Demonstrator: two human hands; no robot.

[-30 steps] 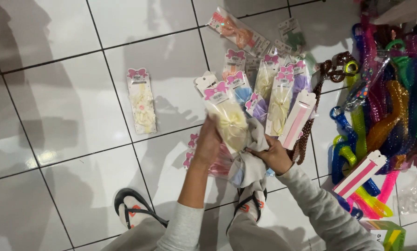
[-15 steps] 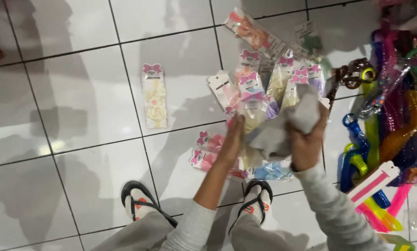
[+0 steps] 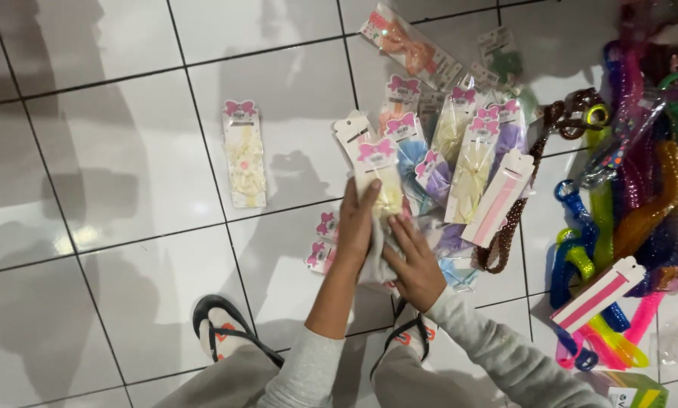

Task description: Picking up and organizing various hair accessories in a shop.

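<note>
Shop floor — carded hair bows [image 3: 471, 162] on white tiles [image 3: 112, 151].

Carded cream bow packet [image 3: 379, 177], held in a fan of similar packets over white floor tile.
Clear sleeve holding a pale yellow bow, white header card topped by a pink bow shape; upright, tilted slightly left. Left hand [image 3: 356, 227] covers its lower edge, right hand [image 3: 413, 264] grips just below. Lower part hidden.
</note>
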